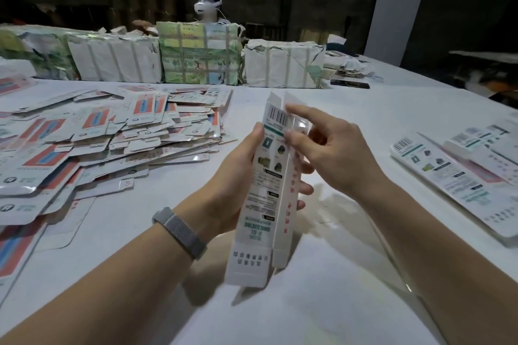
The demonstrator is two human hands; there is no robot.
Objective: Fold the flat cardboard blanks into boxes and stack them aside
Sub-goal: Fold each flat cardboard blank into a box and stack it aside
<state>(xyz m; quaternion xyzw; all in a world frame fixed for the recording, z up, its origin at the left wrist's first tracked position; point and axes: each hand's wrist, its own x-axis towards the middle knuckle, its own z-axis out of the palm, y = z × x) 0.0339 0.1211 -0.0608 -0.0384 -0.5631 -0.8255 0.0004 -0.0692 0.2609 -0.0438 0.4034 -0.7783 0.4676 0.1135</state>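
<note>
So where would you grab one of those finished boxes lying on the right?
Probably across the middle of its long body, coming down from above. The boxes lie flat on the table, long and narrow, so fingers can span the width there; the ends look like flaps that might give.

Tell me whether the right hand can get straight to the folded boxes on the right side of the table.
Probably yes. The right hand holds nothing, only its fingertips at the box the left hand grips, and bare table lies between it and the folded boxes.

Both forearms bare, sleeveless in view; grey woven mesh wristband (179, 232) on left wrist.
</note>
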